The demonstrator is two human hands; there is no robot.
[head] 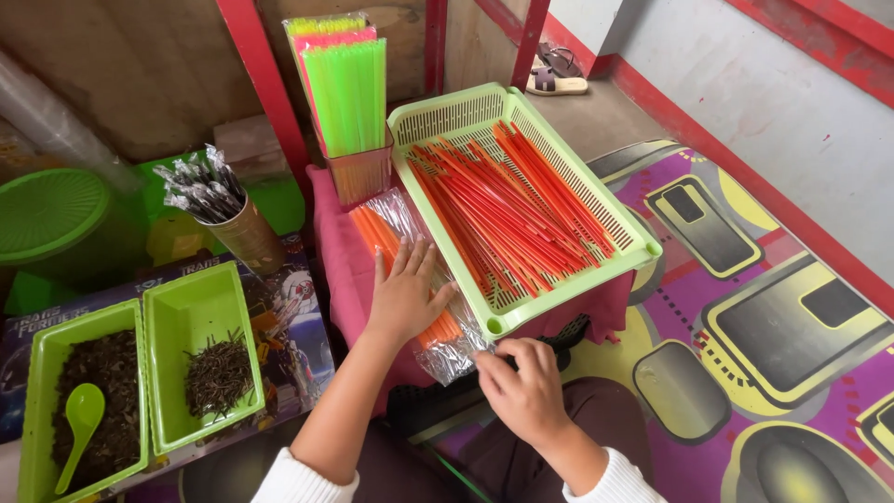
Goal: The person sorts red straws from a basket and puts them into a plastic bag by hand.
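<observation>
Orange straws in a clear plastic bag lie on the pink cloth, just left of the green basket. The left hand presses flat on them, fingers spread. The right hand pinches the bag's near end.

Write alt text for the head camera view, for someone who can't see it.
A person's left hand presses flat on a clear bag of orange straws while the right hand grips the bag's near end. A green basket of loose orange straws sits beside it, with upright neon green straws behind.
</observation>
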